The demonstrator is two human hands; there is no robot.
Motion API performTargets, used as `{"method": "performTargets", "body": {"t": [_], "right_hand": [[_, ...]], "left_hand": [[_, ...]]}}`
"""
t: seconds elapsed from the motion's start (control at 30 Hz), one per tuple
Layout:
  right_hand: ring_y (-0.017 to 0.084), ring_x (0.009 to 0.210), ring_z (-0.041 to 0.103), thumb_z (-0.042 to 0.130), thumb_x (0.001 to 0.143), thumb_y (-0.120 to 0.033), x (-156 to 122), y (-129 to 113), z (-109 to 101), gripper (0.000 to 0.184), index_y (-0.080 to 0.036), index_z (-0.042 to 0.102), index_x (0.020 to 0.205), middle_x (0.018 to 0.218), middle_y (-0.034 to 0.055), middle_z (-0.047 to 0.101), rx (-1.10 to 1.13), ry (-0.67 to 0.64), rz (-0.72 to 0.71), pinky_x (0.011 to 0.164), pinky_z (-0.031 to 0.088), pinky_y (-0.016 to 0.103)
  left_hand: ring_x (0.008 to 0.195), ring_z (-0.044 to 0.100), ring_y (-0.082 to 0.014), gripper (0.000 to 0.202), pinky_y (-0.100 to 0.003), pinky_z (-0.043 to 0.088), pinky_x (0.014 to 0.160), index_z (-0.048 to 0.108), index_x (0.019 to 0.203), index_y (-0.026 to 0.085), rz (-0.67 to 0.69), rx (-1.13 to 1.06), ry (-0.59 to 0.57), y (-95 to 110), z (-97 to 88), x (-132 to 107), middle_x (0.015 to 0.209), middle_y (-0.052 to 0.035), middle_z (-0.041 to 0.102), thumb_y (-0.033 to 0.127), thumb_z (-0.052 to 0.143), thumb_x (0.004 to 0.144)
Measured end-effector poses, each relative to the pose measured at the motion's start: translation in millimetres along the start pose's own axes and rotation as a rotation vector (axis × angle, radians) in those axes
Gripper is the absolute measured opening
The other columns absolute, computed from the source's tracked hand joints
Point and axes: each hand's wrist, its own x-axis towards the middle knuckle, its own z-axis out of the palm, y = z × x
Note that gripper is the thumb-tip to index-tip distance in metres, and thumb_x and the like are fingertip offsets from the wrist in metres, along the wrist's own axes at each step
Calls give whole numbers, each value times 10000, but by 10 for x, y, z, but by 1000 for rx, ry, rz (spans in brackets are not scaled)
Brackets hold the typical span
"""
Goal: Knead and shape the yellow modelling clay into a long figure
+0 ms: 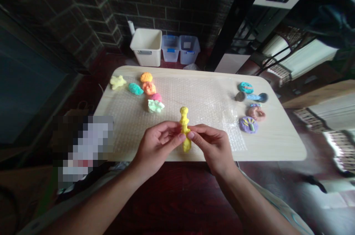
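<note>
A long, knobbly roll of yellow clay (184, 127) stands upright over the near edge of the low wooden table (277, 142). My left hand (156, 146) pinches its middle from the left, thumb and fingers closed on it. My right hand (212, 146) pinches the same spot from the right. Both hands hold the yellow clay just above a sheet of bubble wrap (194, 98) spread on the table.
Yellow (118, 81), teal (135, 89), orange (148, 87), pink (156, 97) and pale green (155, 106) clay lumps lie at the table's left. At the right sit a teal disc (245, 87), a blue roller shape (252, 97), a pink ring (256, 112) and a purple disc (249, 124). Bins (146, 47) stand behind.
</note>
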Motion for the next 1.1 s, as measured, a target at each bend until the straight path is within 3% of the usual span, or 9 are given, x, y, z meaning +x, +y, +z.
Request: {"method": "performTargets", "body": {"t": [0.27,0.37,0.47,0.6,0.83,1.1], "right_hand": [[156,721,692,885,845,-325,12,29,-36,60,-273,869,871,777,10,796,60,-24,46,729,584,311],[171,735,699,868,864,-330,8,27,-33,90,-269,861,929,813,22,799,33,-8,29,737,599,338],[204,857,726,840,892,-282,-4,0,-39,167,-293,847,1058,958,48,804,-88,-17,-112,780,604,370],[219,936,738,780,939,-193,-17,-60,-70,189,-303,837,1082,1019,57,797,-314,-58,-327,810,599,383],[224,885,737,689,969,-120,-47,-174,-91,210,-264,788,1085,966,62,788,-593,-144,-491,789,615,394],[220,880,738,660,981,-101,-61,-226,-90,248,-266,775,1125,951,63,780,-623,-189,-550,762,627,383]], "left_hand": [[936,764,-203,231,-272,603,841,809,1015,165,-38,52,-6,43,-2,-11,1001,-81,824,310,865,844],[961,759,-203,224,-287,596,880,806,1046,166,-38,24,-11,32,-11,2,1030,-84,820,317,831,882],[959,753,-193,204,-287,592,899,791,1018,163,-34,-22,4,15,-25,14,1035,-79,812,307,833,880],[813,743,-159,191,-236,597,744,741,936,174,-31,-1,23,11,-42,8,881,-36,785,299,858,852],[754,737,-172,125,-248,610,694,784,890,184,83,178,21,-2,-60,-4,830,-39,781,299,830,874],[747,753,-181,86,-243,606,681,823,903,206,135,306,2,22,-71,-64,833,-40,808,283,785,914]]}}
